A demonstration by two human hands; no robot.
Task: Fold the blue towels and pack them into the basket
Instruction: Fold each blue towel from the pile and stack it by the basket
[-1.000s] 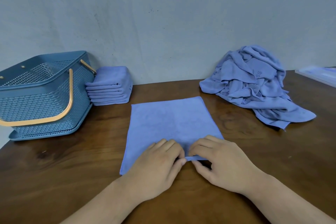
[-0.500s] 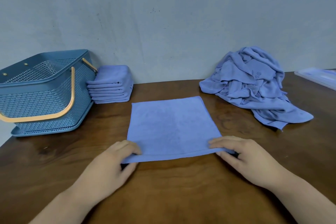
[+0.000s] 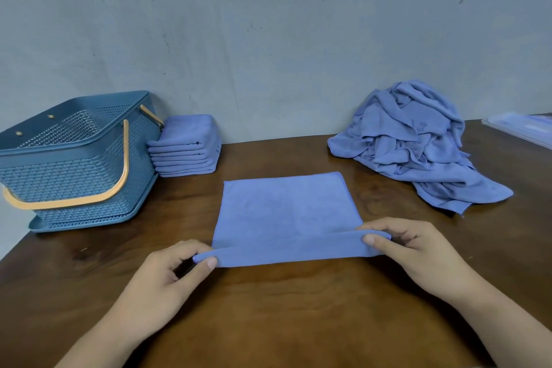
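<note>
- My left hand and right hand each pinch a near corner of the flat towel.
- Its free far edge lies straight ahead, so the fold goes away from me.
- The basket sits far left.

A single wide-angle view, worn on the person's head, looks forward and down across the dark brown wooden surface toward a grey plaster wall that fills the upper half. It sits close. Both forearms enter from the bottom edge, and the left hand and right hand, pinching the near edge of a flat blue cloth towel, lie just below centre. The frame reaches a blue perforated plastic basket at the left edge and a crumpled heap of blue towels toward the right.
</note>
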